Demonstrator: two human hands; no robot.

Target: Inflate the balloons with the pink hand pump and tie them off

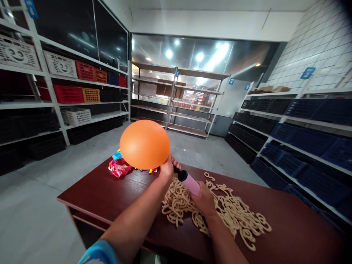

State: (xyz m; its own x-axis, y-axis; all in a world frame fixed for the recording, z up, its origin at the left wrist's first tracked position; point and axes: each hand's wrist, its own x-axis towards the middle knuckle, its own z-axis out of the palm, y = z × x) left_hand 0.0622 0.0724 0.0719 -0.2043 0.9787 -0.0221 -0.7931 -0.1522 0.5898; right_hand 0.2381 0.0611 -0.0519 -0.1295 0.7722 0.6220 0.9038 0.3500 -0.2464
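My left hand (pixel 168 168) pinches the neck of an inflated orange balloon (pixel 144 144) against the black nozzle of a pink hand pump (pixel 189 182). My right hand (pixel 205 201) is wrapped round the pump's lower body, just above the table. The balloon floats over the far left part of the dark red-brown table (pixel 104 198). Under both hands lies a heap of beige chain-like plastic links (pixel 233 214).
A bright pink packet with small coloured pieces (pixel 118 167) lies behind the balloon at the table's far edge. White shelving with red, orange and white crates (pixel 68 93) lines the left wall. Dark blue bins (pixel 302 139) fill shelves on the right. Grey floor lies beyond the table.
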